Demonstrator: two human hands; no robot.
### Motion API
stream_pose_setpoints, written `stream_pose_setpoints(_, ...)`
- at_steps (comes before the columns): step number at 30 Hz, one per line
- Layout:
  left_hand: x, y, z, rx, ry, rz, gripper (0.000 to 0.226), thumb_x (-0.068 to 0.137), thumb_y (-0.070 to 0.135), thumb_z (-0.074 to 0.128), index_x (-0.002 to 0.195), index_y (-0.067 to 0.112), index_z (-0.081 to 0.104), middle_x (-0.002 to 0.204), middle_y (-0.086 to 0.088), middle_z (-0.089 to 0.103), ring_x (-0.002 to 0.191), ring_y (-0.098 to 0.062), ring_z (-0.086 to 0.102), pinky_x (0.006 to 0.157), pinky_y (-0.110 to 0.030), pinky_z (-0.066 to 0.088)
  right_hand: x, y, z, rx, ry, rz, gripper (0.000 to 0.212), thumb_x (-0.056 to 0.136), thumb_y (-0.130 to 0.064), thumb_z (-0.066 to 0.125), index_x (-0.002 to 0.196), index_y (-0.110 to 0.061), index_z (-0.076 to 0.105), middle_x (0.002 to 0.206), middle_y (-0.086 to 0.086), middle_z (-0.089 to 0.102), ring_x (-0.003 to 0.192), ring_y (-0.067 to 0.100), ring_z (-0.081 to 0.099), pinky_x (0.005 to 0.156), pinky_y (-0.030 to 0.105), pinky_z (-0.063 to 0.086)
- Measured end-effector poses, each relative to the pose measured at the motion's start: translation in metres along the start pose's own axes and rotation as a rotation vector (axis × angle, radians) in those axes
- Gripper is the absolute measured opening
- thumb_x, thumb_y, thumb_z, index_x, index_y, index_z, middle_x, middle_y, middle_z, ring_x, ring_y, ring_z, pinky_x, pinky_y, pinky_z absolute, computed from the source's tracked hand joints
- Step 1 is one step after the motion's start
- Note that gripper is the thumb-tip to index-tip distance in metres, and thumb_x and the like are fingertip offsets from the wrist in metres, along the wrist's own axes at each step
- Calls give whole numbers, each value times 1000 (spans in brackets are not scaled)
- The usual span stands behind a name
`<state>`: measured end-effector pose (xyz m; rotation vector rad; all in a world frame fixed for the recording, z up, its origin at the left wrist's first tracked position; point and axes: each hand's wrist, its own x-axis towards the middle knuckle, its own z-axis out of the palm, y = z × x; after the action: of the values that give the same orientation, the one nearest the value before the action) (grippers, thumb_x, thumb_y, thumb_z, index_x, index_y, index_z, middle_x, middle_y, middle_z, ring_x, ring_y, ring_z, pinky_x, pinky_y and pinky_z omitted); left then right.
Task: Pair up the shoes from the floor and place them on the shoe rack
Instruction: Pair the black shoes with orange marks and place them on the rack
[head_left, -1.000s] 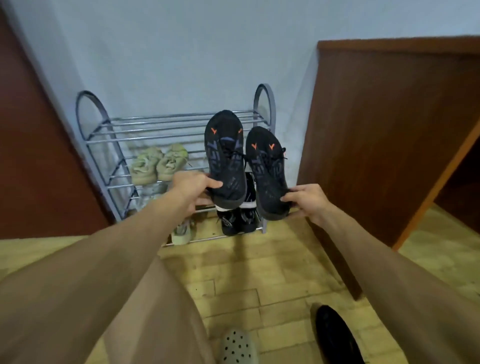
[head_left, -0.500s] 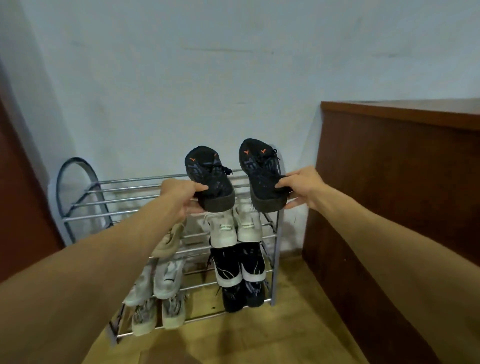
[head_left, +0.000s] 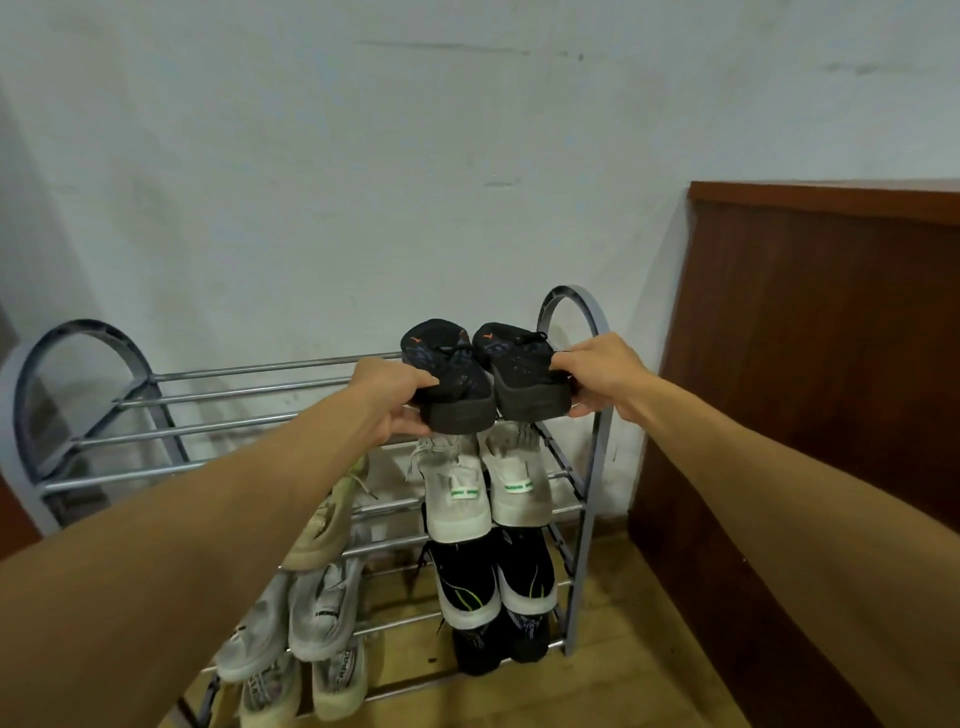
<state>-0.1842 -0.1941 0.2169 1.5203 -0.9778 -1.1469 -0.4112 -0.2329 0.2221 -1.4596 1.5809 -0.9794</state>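
A pale wall (head_left: 363, 182) backs the rack (head_left: 234, 397) at mid-frame. Left hand (head_left: 392, 397) and right hand (head_left: 597, 374) each pinch a heel of the black shoes (head_left: 457, 374), side by side at its top tier's right end. Likely light, soft-topped, stiff-soled; heels grip best.

Cabinet (head_left: 831, 364): dark brown wood, flat top
Wall (head_left: 363, 182): pale and scuffed, behind the cabinet and to its left
Floor (head_left: 623, 675): light wooden planks at the cabinet's foot

Black shoes (head_left: 519, 376) at shoe rack (head_left: 582, 571) top
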Motion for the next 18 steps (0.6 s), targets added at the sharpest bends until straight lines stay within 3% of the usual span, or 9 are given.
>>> stream_pose_setpoints(5,-7,5,7,109,17,33,6,90,9,60,91,3,57,78,-9,59,59,-21,60,32,-22,47,1,11,1,5,-25,4,24,91,-18,60,111,-7,68,101,15,68,79,27,68,68,42,62)
stream_pose_setpoints(7,-14,5,5,130,-3,30,11,93,15,55,91,4,58,85,-11,59,65,-22,58,40,-25,50,-5,11,5,-8,-16,-18,27,94,-23,58,116,-10,65,108,15,67,88,30,69,75,45,61)
stream_pose_setpoints(10,-30,6,3,163,-28,36,18,95,20,50,102,6,58,95,-9,56,81,-25,53,65,-33,51,-18,9,7,-36,22,-51,31,96,-29,54,117,-9,62,111,14,65,94,32,67,74,45,61)
stream_pose_setpoints(13,-55,14,0,169,-6,101,11,91,13,54,81,13,58,84,-2,53,77,-19,51,69,-33,50,-36,8,1,-202,71,-112,35,94,-26,56,122,-6,55,112,14,61,92,29,63,71,40,61)
stream_pose_setpoints(16,-93,15,2,159,-21,154,12,86,14,58,75,17,62,80,-1,56,74,-16,53,70,-31,51,-64,10,-13,-375,27,-139,47,86,-17,64,129,-6,49,117,15,60,93,28,62,66,34,57)
stream_pose_setpoints(18,-122,11,10,168,-70,176,9,84,19,61,75,18,64,83,-1,59,77,-17,54,74,-31,51,-84,15,-26,-486,-23,-147,47,84,-14,65,128,-5,52,116,15,62,96,30,63,75,37,57)
